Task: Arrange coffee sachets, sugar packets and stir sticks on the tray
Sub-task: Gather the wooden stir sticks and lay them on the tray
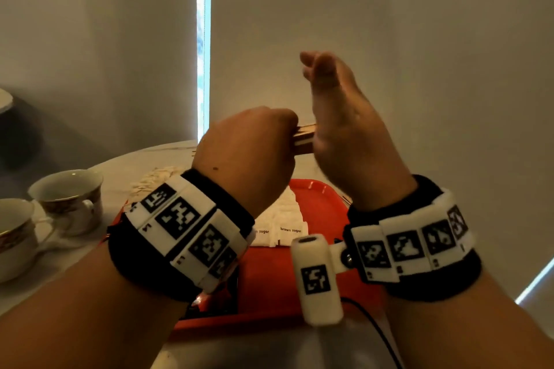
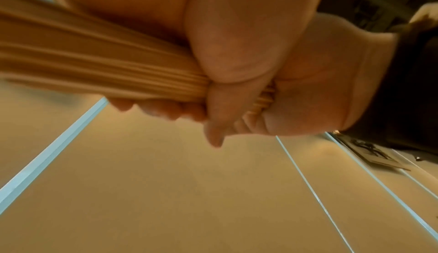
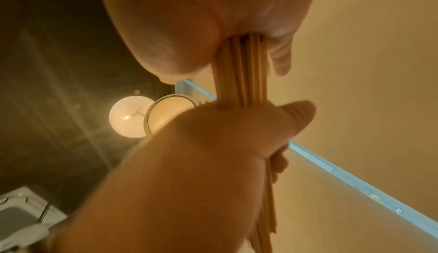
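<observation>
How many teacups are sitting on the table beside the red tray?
2. One teacup stands left of the red tray; the other teacup sits nearer, at the picture's left edge. More may lie outside the view.

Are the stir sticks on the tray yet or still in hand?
In hand: the left hand grips the stir sticks above the tray.

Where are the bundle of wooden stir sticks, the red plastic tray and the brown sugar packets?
bundle of wooden stir sticks [image 2: 99, 66], left wrist view, mid-bundle.
red plastic tray [image 1: 317, 204], head view, bare floor.
brown sugar packets [image 1: 290, 226], head view, printed face.
</observation>
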The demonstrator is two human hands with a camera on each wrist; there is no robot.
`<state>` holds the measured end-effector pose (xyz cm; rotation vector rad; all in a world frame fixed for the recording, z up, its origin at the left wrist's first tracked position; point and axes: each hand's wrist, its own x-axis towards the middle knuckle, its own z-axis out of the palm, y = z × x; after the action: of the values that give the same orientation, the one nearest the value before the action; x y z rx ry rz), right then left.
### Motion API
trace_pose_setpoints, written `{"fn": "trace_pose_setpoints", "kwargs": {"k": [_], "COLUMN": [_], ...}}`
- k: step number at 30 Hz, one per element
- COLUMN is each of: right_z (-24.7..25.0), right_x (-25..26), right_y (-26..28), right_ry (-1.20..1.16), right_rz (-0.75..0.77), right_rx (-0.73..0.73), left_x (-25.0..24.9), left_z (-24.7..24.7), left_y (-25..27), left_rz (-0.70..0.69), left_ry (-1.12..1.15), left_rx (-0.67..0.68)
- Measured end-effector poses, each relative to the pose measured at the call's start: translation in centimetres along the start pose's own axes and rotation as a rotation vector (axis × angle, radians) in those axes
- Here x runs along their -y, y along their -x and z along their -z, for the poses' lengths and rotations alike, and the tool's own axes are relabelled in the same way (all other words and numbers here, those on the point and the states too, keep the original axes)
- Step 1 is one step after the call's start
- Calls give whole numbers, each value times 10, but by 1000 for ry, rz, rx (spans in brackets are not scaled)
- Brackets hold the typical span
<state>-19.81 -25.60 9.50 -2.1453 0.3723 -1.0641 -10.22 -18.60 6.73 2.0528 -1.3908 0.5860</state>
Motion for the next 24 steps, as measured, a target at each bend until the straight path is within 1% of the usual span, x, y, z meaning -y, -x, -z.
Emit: {"fn": "trace_pose_setpoints", "kwargs": {"k": [2, 3, 4, 5, 6, 7, 8, 9, 10, 12, 14, 18, 19, 20, 22, 23, 24], "right_z": [7, 14, 21, 28, 31, 30, 28, 24, 20, 11, 5, -8, -12, -15, -19, -19, -18], "right_x": [-6, -9, -10, -13, -16, -19, -23, -29, -33, -39, -43, -45, -44, -42, -40, -38, -39], "right_y": [-7, -11, -14, -16, -18, -18, -20, -22, -23, -26, -27, -28, -27, -25, -18, -16, -16], "right_ry": [-180, -335, -486, -609, -705, -784, -862, -933, -1008, -1156, -1274, -1342, -1349, -1366, -1434, -1452, -1451], "right_rz": [-35, -57, -73, -84, -113, -173, -252, -336, -415, -551, -633, -747, -764, -759, -672, -638, -632], "right_rx": [-112, -178, -223, -243, -237, -204, -163, -116, -70, -1, 24, 29, 44, 96, 273, 329, 343], "left_x": [6, 9, 12, 14, 19, 23, 27, 32, 36, 42, 43, 33, 27, 21, 7, 2, -1], "left_z": [0, 0, 1, 2, 3, 3, 3, 4, 6, 9, 11, 9, 5, 0, -10, -13, -15], "left_y": [-1, -2, -5, -7, -10, -14, -17, -21, -23, -24, -24, -21, -19, -16, -13, -12, -11], "left_rz": [-4, 30, 96, 177, 252, 317, 364, 403, 422, 411, 401, 366, 352, 342, 339, 346, 358], "left_ry": [164, 361, 639, 1004, 1372, 1670, 1877, 1990, 2042, 2045, 2036, 1983, 1959, 1937, 1904, 1891, 1880], "left_rx": [-29, -51, -58, -82, -123, -185, -249, -309, -356, -418, -441, -451, -438, -412, -323, -297, -287]}}
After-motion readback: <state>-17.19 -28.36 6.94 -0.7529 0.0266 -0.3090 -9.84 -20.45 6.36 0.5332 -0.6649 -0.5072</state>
